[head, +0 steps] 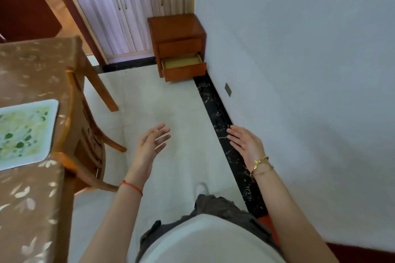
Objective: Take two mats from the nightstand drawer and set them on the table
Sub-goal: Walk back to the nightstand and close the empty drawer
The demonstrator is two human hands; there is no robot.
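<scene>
A green-patterned mat (23, 132) with a pale border lies flat on the table (32, 66) at the left, which wears a brown leaf-print cloth. Across the room a reddish wooden nightstand (174, 27) stands in the corner; its lower drawer (183, 65) is pulled open and shows a yellowish inside. My left hand (150, 143) and my right hand (245, 141) are held out in front of me over the floor, fingers straight and spread, holding nothing. Both hands are far from the drawer.
A wooden chair (85, 134) is tucked at the table's right edge, between me and the table. A pale cabinet (128, 10) stands behind the nightstand. A white wall (299, 70) with a black floor strip (222, 121) runs along the right.
</scene>
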